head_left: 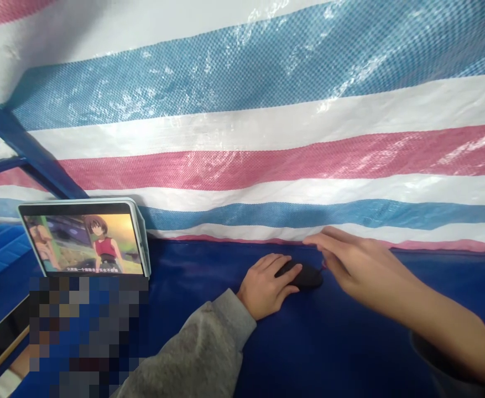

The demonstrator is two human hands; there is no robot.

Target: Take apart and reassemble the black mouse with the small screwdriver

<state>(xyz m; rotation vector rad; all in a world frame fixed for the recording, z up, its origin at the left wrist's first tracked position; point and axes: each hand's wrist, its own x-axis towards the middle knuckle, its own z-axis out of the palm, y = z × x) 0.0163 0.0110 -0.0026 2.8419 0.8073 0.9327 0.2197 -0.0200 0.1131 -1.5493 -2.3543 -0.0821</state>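
My left hand is wrapped around a black computer mouse lying on the dark blue surface. Its fingers cross the top and near side of the mouse, hiding the left end. Just beyond the mouse's right end is my right hand, with some fingers stretched out to the left and others pointing down, apart from each other. A small reddish-purple bit shows between the mouse and these lower fingers; what it is stays unclear. I see nothing held in the right hand.
A tablet in a pale case leans upright at the left, playing a cartoon. Behind the blue tabletop hangs a striped plastic sheet. A blue metal frame and blue bins stand left. A blurred patch hides the lower left.
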